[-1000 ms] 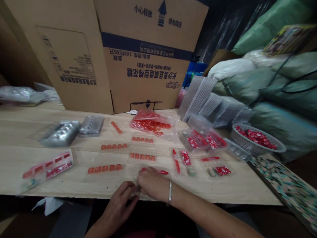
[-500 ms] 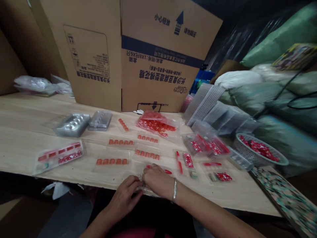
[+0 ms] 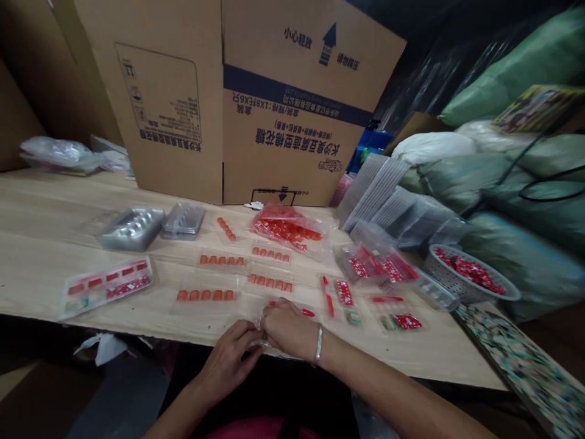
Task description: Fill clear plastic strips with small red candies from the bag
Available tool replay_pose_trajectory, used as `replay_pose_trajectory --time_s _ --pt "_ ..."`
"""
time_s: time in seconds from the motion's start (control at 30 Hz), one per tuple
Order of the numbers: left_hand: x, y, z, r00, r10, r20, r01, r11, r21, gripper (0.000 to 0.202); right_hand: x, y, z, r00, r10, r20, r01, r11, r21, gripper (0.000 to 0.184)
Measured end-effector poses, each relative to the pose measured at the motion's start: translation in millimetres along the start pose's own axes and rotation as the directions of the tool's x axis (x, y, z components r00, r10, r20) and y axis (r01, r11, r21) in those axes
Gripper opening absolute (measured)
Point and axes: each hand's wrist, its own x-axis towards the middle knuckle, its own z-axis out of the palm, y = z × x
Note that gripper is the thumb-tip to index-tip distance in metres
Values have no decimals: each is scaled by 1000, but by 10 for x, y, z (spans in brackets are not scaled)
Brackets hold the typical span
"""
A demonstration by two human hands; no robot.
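At the table's front edge my left hand [image 3: 231, 356] is closed, thumb and fingers pinching the near side of a clear plastic tray [image 3: 273, 352]. My right hand [image 3: 289, 329], a silver bangle at its wrist, curls over the same tray, its fingertips close to the left ones. Most of the tray is hidden under my hands. A red stick-like piece [image 3: 308, 313] shows just beyond the right knuckles. Past the hands lie clear trays holding rows of orange-red cubes [image 3: 205, 296]. To the right, a tray has a red-and-white packet [image 3: 344, 293] and a red stick [image 3: 328, 297].
A large cardboard box [image 3: 274, 131] stands at the back. Before it lies a bag of red cubes [image 3: 287, 228]. Stacked clear trays [image 3: 132, 230] are on the left, near a filled pack [image 3: 107, 286]. A basket of red packets [image 3: 512, 291] stands at right.
Both hands stay almost in the same place on the tray, with only a slight shift of the fingers. The whole view has shifted a little.
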Motion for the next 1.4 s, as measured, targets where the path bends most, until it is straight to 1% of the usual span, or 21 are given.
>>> replay_pose_trajectory --time_s 0.07,0.2,0.33,0.4,0.47,0.53,0.6,0.73,0.83,0.93,1.0,1.07,1.13,1.23,1.27,1.33,1.4 --pt "8 4 -6 1000 -10 18 10 1000 -6 19 7 -40 -7 1000 -7 5 7 1000 -25 17" --pt "24 9 -18 999 -14 29 15 1000 -20 16 49 -89 -35 999 -43 -23 42 998 -52 19" --pt "28 3 -12 1000 0 -22 0 1000 7 22 65 25 -23 999 -33 -16 33 999 -16 16" --pt "28 -2 -3 999 14 -44 -12 1000 27 24 54 108 -1 1000 -17 -9 17 999 33 17" --pt "24 -7 4 999 17 -49 -15 999 38 25 37 181 29 1000 -1 -25 5 988 156 15" --pt "15 -15 9 998 9 -55 -7 999 36 25 18 237 62 999 18 -44 -4 957 290 14" --pt "2 -28 14 998 -5 -70 6 1000 15 23 4 277 93 999 25 -45 -6 928 371 13" --pt "-25 -57 26 997 -47 -61 45 998 -34 18 0 299 150 999 36 -39 -16 903 429 12" --pt "-24 -67 32 997 -60 -45 58 997 -44 19 -1 272 192 994 102 -41 -72 885 460 12" --pt "-10 -65 32 996 -63 -60 60 997 -49 17 -29 239 216 984 171 -49 -127 869 479 9" --pt "-1 -59 29 996 -69 -59 66 997 -49 16 -58 226 217 986 153 -62 -105 870 482 9" --pt "9 -47 27 996 -66 -61 63 997 -39 16 -74 218 210 994 93 -64 -54 891 451 13" --pt "21 -29 25 996 -41 -81 40 999 -14 16 -64 201 197 996 70 -57 -43 925 379 18" --pt "46 -5 15 994 26 -105 -21 999 50 14 -17 147 173 989 134 -55 -111 945 306 17" --pt "55 -9 8 990 67 -123 -56 994 94 13 -5 126 170 988 147 -50 -125 943 308 17" --pt "79 -60 1 974 178 -138 -140 959 247 14 -3 98 188 988 145 -51 -121 938 324 16" --pt "116 -185 22 942 320 -105 -253 878 406 19 -40 109 250 985 138 -102 -97 938 334 15"
